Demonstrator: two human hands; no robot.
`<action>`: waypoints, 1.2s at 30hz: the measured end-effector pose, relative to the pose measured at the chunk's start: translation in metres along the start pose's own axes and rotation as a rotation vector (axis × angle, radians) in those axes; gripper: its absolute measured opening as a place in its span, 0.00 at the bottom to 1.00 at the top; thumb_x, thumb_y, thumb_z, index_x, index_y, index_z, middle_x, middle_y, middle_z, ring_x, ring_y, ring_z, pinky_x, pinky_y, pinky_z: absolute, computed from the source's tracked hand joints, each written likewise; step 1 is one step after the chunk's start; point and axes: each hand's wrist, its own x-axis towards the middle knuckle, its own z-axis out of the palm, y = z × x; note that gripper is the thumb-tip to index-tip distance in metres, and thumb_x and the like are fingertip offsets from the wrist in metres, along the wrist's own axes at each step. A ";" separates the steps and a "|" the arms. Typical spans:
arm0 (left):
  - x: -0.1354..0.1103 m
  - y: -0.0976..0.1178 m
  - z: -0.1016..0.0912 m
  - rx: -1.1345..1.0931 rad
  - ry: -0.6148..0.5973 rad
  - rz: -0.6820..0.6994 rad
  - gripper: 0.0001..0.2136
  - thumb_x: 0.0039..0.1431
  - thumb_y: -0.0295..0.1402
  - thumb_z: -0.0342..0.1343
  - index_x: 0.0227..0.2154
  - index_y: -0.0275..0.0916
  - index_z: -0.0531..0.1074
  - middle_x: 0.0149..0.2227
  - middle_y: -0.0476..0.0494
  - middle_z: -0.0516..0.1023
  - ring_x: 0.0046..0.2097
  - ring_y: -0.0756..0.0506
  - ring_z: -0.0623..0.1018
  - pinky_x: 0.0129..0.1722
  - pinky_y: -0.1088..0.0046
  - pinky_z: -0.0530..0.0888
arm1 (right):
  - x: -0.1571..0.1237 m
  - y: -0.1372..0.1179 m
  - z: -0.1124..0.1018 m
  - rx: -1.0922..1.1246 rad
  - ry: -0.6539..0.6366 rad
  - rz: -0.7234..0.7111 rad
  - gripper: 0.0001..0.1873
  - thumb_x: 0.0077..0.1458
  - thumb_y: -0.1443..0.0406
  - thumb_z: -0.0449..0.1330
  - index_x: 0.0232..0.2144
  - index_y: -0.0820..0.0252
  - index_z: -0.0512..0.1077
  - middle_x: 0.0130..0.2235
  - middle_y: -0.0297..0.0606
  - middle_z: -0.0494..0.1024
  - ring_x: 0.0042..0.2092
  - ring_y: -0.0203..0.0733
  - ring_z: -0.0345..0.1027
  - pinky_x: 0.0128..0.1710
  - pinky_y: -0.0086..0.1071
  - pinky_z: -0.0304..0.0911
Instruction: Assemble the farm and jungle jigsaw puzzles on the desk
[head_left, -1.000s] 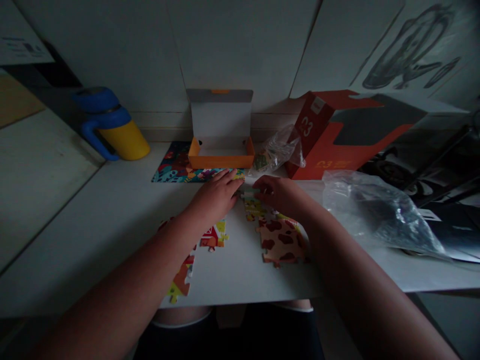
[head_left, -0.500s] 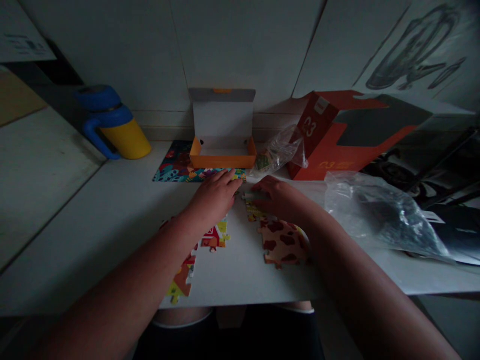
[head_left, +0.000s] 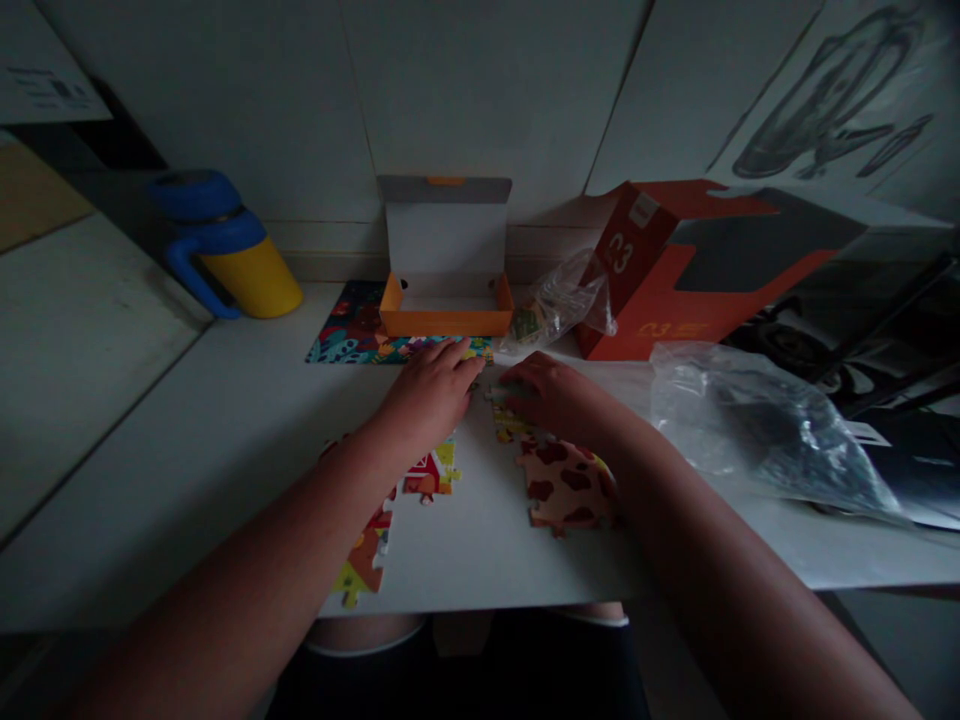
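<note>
My left hand [head_left: 439, 385] lies palm down over jigsaw puzzle pieces at the middle of the white table, its fingers stretched forward. From under its wrist peeks a red and green puzzle section [head_left: 433, 474]. My right hand [head_left: 546, 385] rests on a yellow-green puzzle section [head_left: 510, 422], fingers bent and apart, thumb separated from them. Directly below it lies a joined section with brown cow-like patches [head_left: 570, 487], partly hidden by my right forearm. Another puzzle section [head_left: 367, 560] shows beside my left forearm. What lies beneath my fingertips is mostly hidden.
Behind my hands an open orange box [head_left: 446, 322] stands on a colourful printed sheet [head_left: 345, 325]. A clear bag of pieces [head_left: 551, 310] leans by a large red box [head_left: 675, 290]. Clear plastic wrap [head_left: 750, 430] lies right; a blue-yellow jug [head_left: 240, 250] stands left.
My right hand has shifted very slightly to the left over the puzzle section. My left hand and the other things look the same.
</note>
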 end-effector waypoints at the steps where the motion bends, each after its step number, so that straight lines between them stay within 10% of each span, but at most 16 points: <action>1: 0.000 0.000 0.000 0.002 0.003 0.003 0.21 0.66 0.24 0.58 0.62 0.36 0.74 0.68 0.31 0.71 0.68 0.32 0.71 0.70 0.46 0.67 | 0.000 0.001 0.001 -0.004 0.002 -0.002 0.15 0.63 0.66 0.66 0.52 0.56 0.81 0.54 0.48 0.81 0.54 0.51 0.77 0.57 0.43 0.70; 12: 0.000 0.001 0.001 -0.168 0.021 -0.032 0.30 0.64 0.24 0.61 0.68 0.36 0.63 0.69 0.28 0.70 0.71 0.33 0.68 0.73 0.47 0.63 | 0.000 0.000 -0.001 -0.049 -0.040 0.007 0.16 0.65 0.64 0.65 0.54 0.56 0.79 0.55 0.48 0.80 0.55 0.52 0.76 0.59 0.42 0.69; 19: 0.003 -0.020 -0.010 -0.322 0.114 -0.224 0.40 0.60 0.42 0.71 0.69 0.36 0.60 0.67 0.28 0.70 0.68 0.32 0.72 0.68 0.51 0.70 | -0.001 -0.003 -0.004 -0.071 -0.050 0.028 0.16 0.66 0.63 0.63 0.55 0.57 0.79 0.55 0.48 0.80 0.55 0.50 0.76 0.58 0.41 0.69; 36: 0.006 -0.040 -0.013 -0.421 0.060 -0.274 0.16 0.55 0.38 0.74 0.43 0.41 0.77 0.49 0.41 0.83 0.52 0.39 0.81 0.55 0.58 0.75 | -0.001 -0.006 -0.009 -0.024 -0.001 0.052 0.15 0.65 0.62 0.65 0.52 0.56 0.81 0.54 0.50 0.80 0.52 0.53 0.78 0.56 0.44 0.72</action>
